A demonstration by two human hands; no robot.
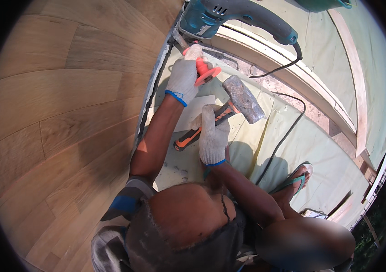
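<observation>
My left hand (182, 80), in a white knit glove with a blue cuff, is closed around a chisel (207, 75) with a red grip and a round red guard. The chisel's metal blade points up and left, at the edge of the wood-look floor (88, 104); whether it touches that edge I cannot tell. Gloved the same way, my right hand (214, 139) grips a club hammer (243, 99) by its black and orange handle. The worn grey hammer head is tilted, below and right of the chisel's guard and apart from it.
A teal and dark grey corded power tool (243, 20) lies beyond my left hand. Its black cable (288, 127) runs along the pale sheeting (320, 149). Wooden strips (351, 68) lie to the right, below a green container (322, 3). My sandalled foot (296, 177) rests right of the hammer.
</observation>
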